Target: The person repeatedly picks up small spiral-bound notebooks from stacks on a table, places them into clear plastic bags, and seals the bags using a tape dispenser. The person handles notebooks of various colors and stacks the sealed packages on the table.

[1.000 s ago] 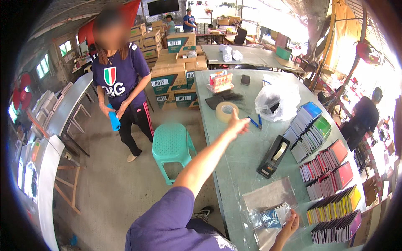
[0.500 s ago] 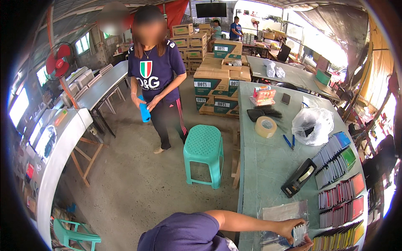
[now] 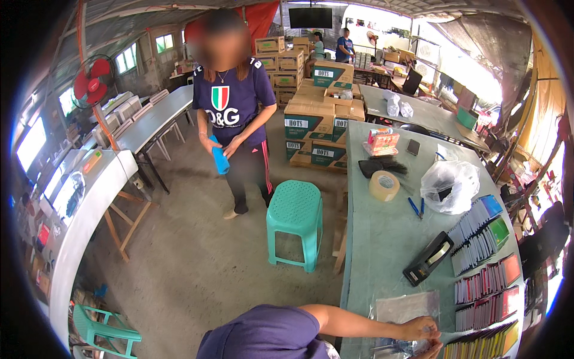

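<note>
My left hand (image 3: 420,328) is over the right-hand table, fingers curled and fingertips close together; what they hold, if anything, I cannot make out. Just below it, at the picture's lower edge, part of my right hand (image 3: 429,350) shows, its fingers mostly hidden. Clear plastic sleeves (image 3: 403,304) lie flat beneath and beside my hands, with something bluish (image 3: 399,346) at the lower end. Close to my hands stand rows of thin notebooks with yellow (image 3: 481,342), red (image 3: 485,306) and, farther up, green and blue covers (image 3: 478,218).
A black tape dispenser (image 3: 428,258), blue-handled pliers (image 3: 416,207), a tape roll (image 3: 384,185) and a white plastic bag (image 3: 449,186) lie on the table (image 3: 382,239). A green stool (image 3: 294,221) stands left of it. A person (image 3: 236,107) faces me, holding a blue object (image 3: 219,157).
The small stack of white-edged notebooks between my hands no longer shows there. My left hand's fingers have drawn in. The view has shifted slightly; the standing person still holds the blue object.
</note>
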Demonstrator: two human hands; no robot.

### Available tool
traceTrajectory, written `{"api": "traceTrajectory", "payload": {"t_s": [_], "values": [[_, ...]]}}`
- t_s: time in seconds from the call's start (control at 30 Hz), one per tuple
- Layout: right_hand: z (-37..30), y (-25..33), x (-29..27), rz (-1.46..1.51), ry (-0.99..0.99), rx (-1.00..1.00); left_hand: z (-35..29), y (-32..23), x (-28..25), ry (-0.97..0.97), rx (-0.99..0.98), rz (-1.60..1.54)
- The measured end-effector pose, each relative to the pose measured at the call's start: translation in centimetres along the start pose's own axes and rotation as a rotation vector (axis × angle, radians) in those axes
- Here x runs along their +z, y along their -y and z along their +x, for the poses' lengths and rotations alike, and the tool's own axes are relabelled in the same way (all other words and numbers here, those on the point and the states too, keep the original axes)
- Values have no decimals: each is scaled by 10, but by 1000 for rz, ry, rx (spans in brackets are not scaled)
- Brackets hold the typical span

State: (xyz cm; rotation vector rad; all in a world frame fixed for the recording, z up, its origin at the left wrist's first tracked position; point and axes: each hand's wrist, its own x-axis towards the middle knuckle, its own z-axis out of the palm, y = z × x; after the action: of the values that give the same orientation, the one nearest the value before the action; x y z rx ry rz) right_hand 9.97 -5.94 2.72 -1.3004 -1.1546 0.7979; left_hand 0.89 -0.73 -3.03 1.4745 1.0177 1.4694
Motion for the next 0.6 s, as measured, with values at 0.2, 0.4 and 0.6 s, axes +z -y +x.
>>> {"api": "traceTrajectory", "payload": {"t_s": [0.2, 0.4, 0.6], "values": [[-3, 1, -1, -65, 28, -99, 0, 10, 5, -25, 7, -59], [2, -11, -2, -52, 12, -113, -1, 12, 10, -63, -11, -46], [1, -8, -4, -103, 25, -116, 0, 12, 8, -40, 40, 35]]}}
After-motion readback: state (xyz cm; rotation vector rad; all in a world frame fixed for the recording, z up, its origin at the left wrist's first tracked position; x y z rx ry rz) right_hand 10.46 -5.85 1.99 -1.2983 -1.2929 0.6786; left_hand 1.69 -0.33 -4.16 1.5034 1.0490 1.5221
